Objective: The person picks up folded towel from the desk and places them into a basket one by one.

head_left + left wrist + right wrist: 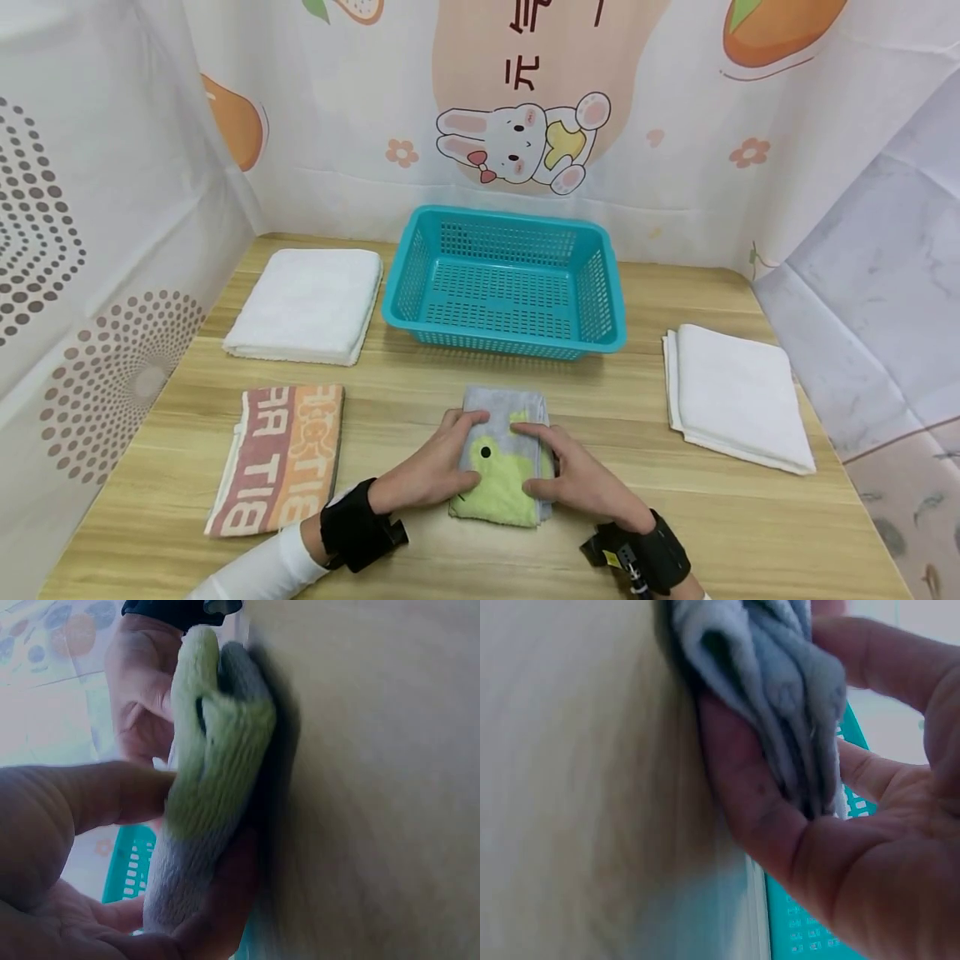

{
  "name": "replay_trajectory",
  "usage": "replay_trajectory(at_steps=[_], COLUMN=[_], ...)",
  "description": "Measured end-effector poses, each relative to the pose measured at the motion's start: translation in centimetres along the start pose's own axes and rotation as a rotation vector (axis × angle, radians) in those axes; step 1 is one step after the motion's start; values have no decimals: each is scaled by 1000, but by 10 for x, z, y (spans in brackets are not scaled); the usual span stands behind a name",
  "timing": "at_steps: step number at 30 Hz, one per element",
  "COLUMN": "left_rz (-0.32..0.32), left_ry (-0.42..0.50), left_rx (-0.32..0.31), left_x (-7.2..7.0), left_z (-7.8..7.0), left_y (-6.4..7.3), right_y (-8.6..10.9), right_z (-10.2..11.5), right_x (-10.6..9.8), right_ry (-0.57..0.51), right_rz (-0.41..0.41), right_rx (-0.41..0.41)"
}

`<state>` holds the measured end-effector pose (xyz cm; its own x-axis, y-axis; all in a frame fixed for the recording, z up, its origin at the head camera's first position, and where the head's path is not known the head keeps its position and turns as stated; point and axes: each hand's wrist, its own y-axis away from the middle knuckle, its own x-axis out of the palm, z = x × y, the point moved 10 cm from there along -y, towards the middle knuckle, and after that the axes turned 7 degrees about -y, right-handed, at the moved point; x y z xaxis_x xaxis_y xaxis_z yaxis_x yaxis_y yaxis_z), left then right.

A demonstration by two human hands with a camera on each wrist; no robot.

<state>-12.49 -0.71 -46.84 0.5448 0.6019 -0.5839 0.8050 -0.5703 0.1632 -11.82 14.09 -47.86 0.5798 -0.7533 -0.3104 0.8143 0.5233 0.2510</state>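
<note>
A folded grey and yellow-green towel [498, 492] lies at the front middle of the table, below the basket in the head view. My left hand [433, 467] grips its left side, thumb on top and a finger tucked against the underside in the left wrist view. On the opposite side my right hand [585, 477] pinches the towel's layered edge [795, 697], with one finger beneath and the thumb over the top. Both hands keep the towel close over the wooden table [382, 780].
Behind the towel stands a teal plastic basket [502, 337] with nothing in it. A white folded towel [311, 300] lies back left, an orange and maroon patterned towel [281, 458] front left, and another white folded cloth [738, 396] at the right. A printed curtain [337, 175] hangs behind.
</note>
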Motion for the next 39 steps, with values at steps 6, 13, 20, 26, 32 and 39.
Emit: replay_trajectory(at_steps=[6,13,20,26,32,39], left_rz=[13,-14,-43,-85,-146,-236], left_ry=[-27,-28,-23,-32,-84,-116], left_rx=[5,14,51,139,210,257], left_x=[0,-10,-26,-44,-69,-93], left_z=[-3,-15,-31,-45,-60,-64], left_y=[0,1,3,0,-11,-29], right_y=[1,4,8,6,1,-9], right_z=[-1,13,39,62,86,112], right_x=[1,-8,-20,-32,-49,-71], right_ry=[-8,29,72,42,57,227], right_rz=[24,-19,-61,-83,-136,-237], right_rx=[14,-34,-132,-233,-320,-417])
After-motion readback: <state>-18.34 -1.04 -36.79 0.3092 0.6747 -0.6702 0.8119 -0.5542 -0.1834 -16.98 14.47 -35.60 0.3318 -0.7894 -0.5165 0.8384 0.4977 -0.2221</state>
